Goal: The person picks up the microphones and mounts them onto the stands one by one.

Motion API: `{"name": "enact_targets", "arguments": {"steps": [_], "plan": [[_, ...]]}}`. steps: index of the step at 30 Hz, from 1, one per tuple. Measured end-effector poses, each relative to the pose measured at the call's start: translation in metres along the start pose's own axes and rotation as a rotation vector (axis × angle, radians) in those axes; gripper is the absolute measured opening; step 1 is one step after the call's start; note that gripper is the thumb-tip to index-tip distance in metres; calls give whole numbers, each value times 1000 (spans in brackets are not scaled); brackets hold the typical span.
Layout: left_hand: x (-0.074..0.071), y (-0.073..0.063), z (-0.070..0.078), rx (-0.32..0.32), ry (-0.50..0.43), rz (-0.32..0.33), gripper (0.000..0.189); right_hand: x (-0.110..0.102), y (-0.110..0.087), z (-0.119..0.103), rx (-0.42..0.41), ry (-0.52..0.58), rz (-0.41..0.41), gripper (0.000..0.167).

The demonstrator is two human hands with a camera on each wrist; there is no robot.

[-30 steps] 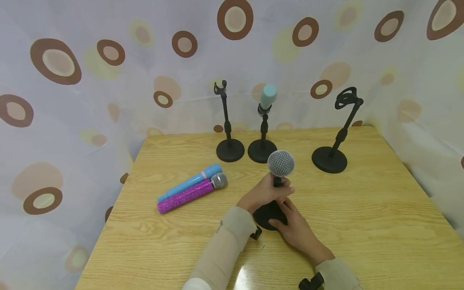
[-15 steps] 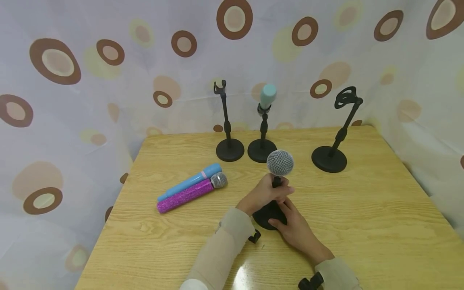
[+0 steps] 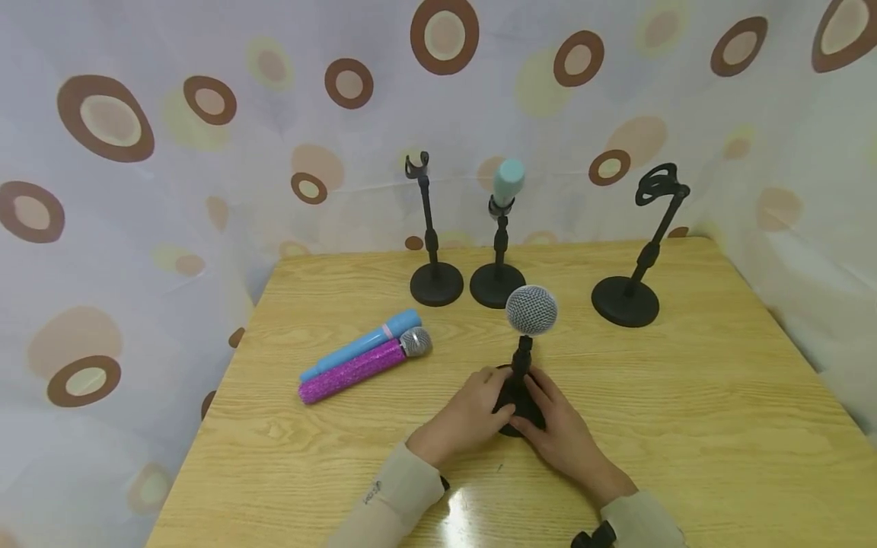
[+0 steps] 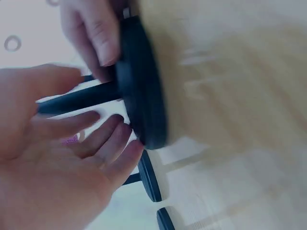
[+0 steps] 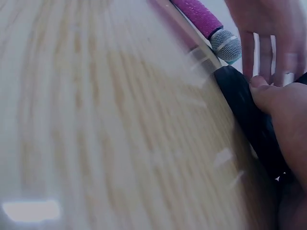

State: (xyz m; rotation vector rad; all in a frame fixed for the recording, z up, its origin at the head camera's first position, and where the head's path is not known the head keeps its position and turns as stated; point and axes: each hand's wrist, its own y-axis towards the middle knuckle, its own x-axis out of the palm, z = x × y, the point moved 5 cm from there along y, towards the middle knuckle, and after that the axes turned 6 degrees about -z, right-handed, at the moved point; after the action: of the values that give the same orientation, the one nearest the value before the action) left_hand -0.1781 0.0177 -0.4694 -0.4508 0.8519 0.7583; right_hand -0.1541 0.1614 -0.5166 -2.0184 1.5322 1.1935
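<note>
A microphone with a silver mesh head (image 3: 531,310) sits atop a black microphone stand (image 3: 522,359) near the middle of the table. My right hand (image 3: 567,440) grips the stand's round base from the right, its thumb over the top in the right wrist view. At the base's left side is my left hand (image 3: 464,420); its fingers are loosely extended, with fingertips right at the base's edge (image 4: 144,86) in the left wrist view. Left of the hands lie a glittery purple microphone (image 3: 352,371) and a light blue microphone (image 3: 363,344), side by side.
Along the back of the wooden table (image 3: 699,426) stand a bare microphone stand (image 3: 436,283), a stand holding a mint-green microphone (image 3: 508,183), and another bare stand (image 3: 625,301) farther right. A patterned curtain (image 3: 384,137) hangs behind the table.
My left hand has let go of the upper stand below the microphone head and come down to the left of the base. The right hand stays at the base.
</note>
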Motion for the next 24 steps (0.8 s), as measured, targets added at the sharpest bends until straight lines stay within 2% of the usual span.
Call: {"name": "enact_targets", "arguments": {"steps": [3, 4, 6, 10, 13, 18, 24], "plan": [[9, -15, 0, 44, 312, -13, 55, 1, -1, -1, 5, -41, -1, 72], [11, -17, 1, 73, 384, 4, 56, 2, -1, -1, 9, -55, -2, 72], [13, -21, 3, 98, 461, 40, 60, 2, -2, -4, 5, -100, -2, 72], [14, -22, 6, 102, 508, 134, 55, 4, -4, -19, -29, -249, 7, 68], [12, -22, 9, 100, 530, 185, 46, 4, -8, -32, -19, -321, -5, 64], [13, -20, 12, 60, 568, 200, 43, 9, -12, -37, 36, -364, -52, 65], [15, -21, 16, 44, 661, 251, 38, 15, -14, -41, 4, -447, -30, 63]]}}
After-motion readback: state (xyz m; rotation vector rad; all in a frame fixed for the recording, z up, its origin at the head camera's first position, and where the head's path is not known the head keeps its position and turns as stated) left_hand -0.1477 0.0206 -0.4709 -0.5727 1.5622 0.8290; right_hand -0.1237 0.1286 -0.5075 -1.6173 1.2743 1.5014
